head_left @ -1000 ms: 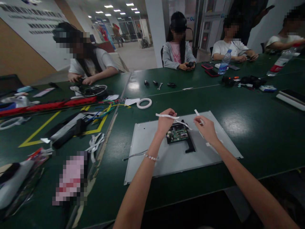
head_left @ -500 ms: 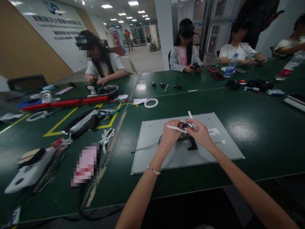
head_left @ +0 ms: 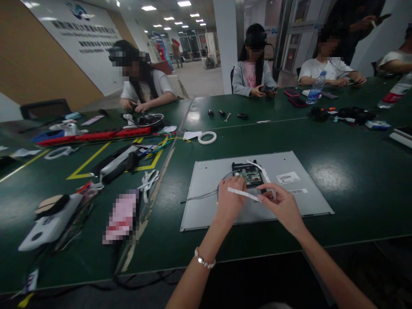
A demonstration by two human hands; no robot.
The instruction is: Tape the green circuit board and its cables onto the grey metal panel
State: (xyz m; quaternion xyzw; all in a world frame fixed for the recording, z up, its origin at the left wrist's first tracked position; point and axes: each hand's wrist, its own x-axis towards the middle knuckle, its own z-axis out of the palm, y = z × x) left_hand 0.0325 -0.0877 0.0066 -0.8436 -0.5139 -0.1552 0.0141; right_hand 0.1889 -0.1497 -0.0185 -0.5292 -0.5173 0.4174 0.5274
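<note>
A black frame with a green circuit board (head_left: 252, 178) rests on or just above a grey metal panel (head_left: 199, 214). My left hand (head_left: 232, 199) is closed at the near left edge of the frame, fingertips partly hidden. In a pinch, my right hand (head_left: 281, 204) has a thin white strip of tape (head_left: 242, 192), whose free end stretches left in front of my left hand. Another white strip (head_left: 259, 168) lies curved over the right side of the frame. A grey cable (head_left: 199, 197) runs left from near my left hand.
Beyond the panel lies a white tape roll (head_left: 207, 137). On the left are a black device (head_left: 119, 165), white tangled strips (head_left: 148, 182) and a white case (head_left: 48, 223). A small wrench (head_left: 228, 117) lies farther back. Several people sit across the table; a bottle (head_left: 316, 89) stands there.
My right hand has drawn back toward me and right, away from the board, with the strip. More of the frame and circuit board shows. My left hand has shifted slightly nearer.
</note>
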